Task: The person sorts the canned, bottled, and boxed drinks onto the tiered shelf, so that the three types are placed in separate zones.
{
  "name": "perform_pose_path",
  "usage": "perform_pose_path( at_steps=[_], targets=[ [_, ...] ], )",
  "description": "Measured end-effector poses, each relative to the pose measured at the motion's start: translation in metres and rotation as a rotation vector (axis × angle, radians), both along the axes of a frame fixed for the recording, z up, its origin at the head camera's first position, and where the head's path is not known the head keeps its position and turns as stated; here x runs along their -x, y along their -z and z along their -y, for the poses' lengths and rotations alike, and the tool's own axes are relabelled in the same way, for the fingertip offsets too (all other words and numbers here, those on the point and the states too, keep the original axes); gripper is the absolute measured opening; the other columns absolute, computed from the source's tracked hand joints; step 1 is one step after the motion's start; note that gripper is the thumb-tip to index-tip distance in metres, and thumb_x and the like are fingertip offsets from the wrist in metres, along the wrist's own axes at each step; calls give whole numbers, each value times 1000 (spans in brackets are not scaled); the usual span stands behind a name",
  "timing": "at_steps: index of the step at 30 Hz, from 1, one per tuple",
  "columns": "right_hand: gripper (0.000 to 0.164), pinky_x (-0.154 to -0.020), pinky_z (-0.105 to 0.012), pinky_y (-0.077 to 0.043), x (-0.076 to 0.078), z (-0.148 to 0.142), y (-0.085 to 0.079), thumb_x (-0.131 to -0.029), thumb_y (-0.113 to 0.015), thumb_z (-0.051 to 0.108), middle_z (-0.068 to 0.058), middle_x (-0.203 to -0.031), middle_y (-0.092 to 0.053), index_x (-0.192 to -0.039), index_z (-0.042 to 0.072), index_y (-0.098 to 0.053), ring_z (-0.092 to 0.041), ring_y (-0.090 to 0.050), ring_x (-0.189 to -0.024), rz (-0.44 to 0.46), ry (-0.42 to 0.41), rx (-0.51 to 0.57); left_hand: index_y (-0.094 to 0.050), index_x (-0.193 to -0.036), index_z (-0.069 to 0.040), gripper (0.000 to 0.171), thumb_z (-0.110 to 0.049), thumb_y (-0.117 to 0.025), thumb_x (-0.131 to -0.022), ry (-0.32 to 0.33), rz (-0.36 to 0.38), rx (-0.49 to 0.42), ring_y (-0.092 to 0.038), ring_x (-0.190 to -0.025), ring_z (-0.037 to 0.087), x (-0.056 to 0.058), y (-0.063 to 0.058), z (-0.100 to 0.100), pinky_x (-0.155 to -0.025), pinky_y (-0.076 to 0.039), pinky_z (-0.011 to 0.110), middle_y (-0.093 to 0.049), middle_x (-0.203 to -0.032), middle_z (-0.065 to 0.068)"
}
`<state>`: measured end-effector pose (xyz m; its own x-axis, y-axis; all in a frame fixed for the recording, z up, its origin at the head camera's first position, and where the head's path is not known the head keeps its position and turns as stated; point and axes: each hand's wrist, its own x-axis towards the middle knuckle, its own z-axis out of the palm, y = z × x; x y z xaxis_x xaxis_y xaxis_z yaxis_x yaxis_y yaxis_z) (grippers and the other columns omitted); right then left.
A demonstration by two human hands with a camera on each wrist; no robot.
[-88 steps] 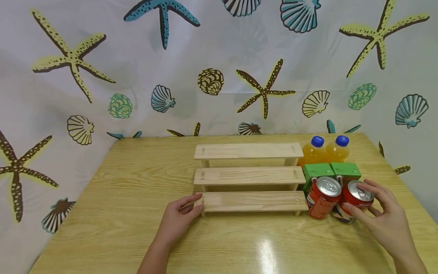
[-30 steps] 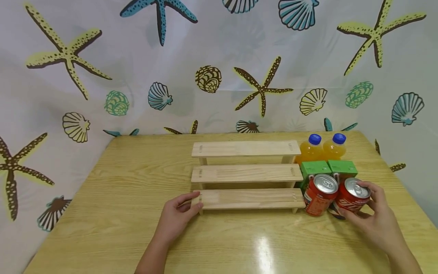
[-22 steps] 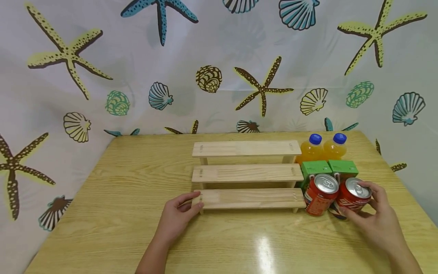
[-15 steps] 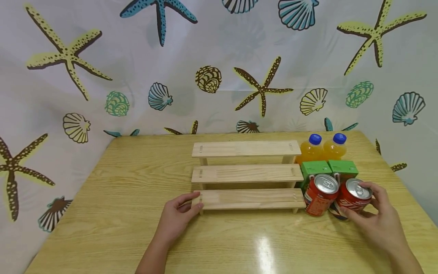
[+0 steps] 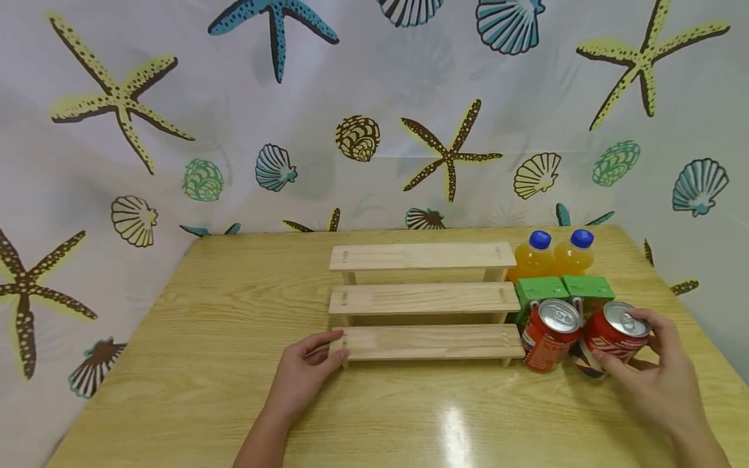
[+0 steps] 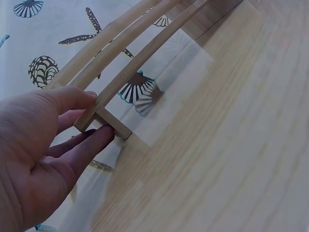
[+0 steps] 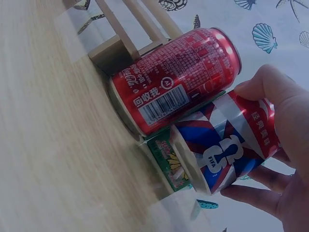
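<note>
My left hand (image 5: 304, 372) pinches the left end of the lowest step of a three-tier wooden rack (image 5: 430, 341). In the left wrist view, the thumb and fingers close around that step's end (image 6: 89, 116). At the right, my right hand (image 5: 661, 374) grips a red soda can (image 5: 611, 338) by its side, and the can leans to the right. The right wrist view shows its printed side (image 7: 227, 150) between thumb and fingers. A second red can (image 5: 550, 341) stands just left of it, against the rack's right end.
Behind the cans are two green drink cartons (image 5: 541, 289), and behind those two orange drink bottles (image 5: 532, 257) with blue caps. A wood-grain table (image 5: 234, 305) lies under everything. A cloth with starfish and shells (image 5: 316, 156) hangs at the back and sides.
The held can has turned so white lettering shows, then shifted right with my right hand, tilting more and opening a small gap to the other can. My left hand keeps its hold.
</note>
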<state>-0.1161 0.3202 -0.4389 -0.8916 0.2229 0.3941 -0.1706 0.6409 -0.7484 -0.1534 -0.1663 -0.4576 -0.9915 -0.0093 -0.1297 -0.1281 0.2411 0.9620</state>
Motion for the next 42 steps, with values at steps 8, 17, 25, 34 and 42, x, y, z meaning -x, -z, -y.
perform_pose_path(
  at_steps=[8,17,25,34,42],
  targets=[
    [84,-64,-1,-47,1,-5,-10,-73,-81,-9,33,-123,-40,-145,5,-40,15,-47,-98,-50,7,-26,-69,-127,-16,43,-27,-80,-87,-4,-12,6,-61,-125,27,3,4,-1,-94,-59,27,-56,-145,7],
    [86,-60,-2,-48,2,-3,-17,-71,-81,-13,33,-125,-38,-144,2,-39,14,-46,-98,-93,-14,-50,-68,-128,-17,43,-28,-79,-88,-4,1,13,-60,-127,27,1,2,2,-98,-58,31,-56,-145,5],
    [83,-58,-2,-46,3,-4,-26,-73,-80,-13,34,-124,-38,-144,1,-38,14,-45,-97,-113,-16,-75,-69,-127,-15,44,-28,-80,-86,-15,0,7,-62,-123,27,0,3,2,-92,-59,25,-55,-145,6],
    [81,-55,-4,-46,6,-6,-36,-78,-79,-6,31,-121,-36,-145,3,-35,14,-43,-93,-79,-11,-93,-69,-126,-16,42,-28,-80,-86,-9,-13,3,-63,-121,27,1,4,2,-91,-60,25,-56,-144,6],
    [77,-53,-5,-44,6,-4,-46,-78,-78,-8,9,-124,-46,-142,2,-36,17,-39,-93,-71,-23,-135,-69,-126,-16,42,-27,-80,-86,-8,-7,-13,-64,-120,26,0,4,4,-90,-60,25,-59,-140,6]
  ],
)
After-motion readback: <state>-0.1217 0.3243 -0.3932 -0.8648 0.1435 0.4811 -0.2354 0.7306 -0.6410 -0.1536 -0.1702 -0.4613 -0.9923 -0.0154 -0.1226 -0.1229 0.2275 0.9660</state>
